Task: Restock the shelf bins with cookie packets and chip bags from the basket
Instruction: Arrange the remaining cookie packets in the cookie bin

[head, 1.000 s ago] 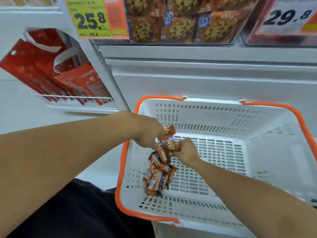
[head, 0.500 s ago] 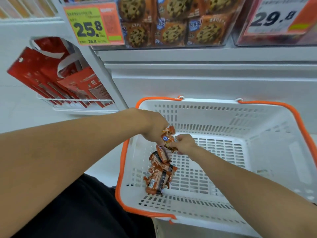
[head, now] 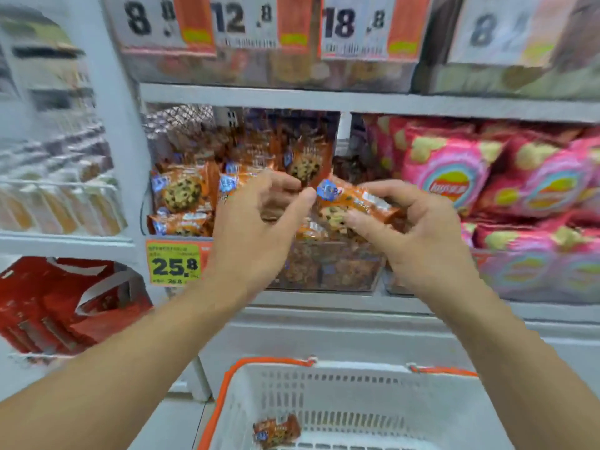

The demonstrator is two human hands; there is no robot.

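Item: cookie packets (head: 352, 204), orange foil wrappers, held up in front of the clear shelf bin (head: 328, 267) of the same stock.
Right hand (head: 418, 235): grip clamped on the packets, fingers over the top edge, thumb underneath.
Left hand (head: 259, 228): fingers loosely curled, thumb tip touching the packet's blue-logo end; whether it pinches or only steadies, cannot tell.
Handling (judged): light, crinkly, slippery film; cookies inside brittle, so no squeezing. Best held across the flat faces or by the crimped end seams.
Below the grip: white basket (head: 337, 381) with orange handles, one packet left (head: 277, 430) on its floor.
Right of the grip: pink chip bags (head: 454, 177), stacked on the shelf.
Left of the grip: yellow price tag (head: 173, 263).
Change: half a second ago both hands were down in the basket gathering packets from a small pile; now they are raised to bin level, and the view has tilted up to the shelf.
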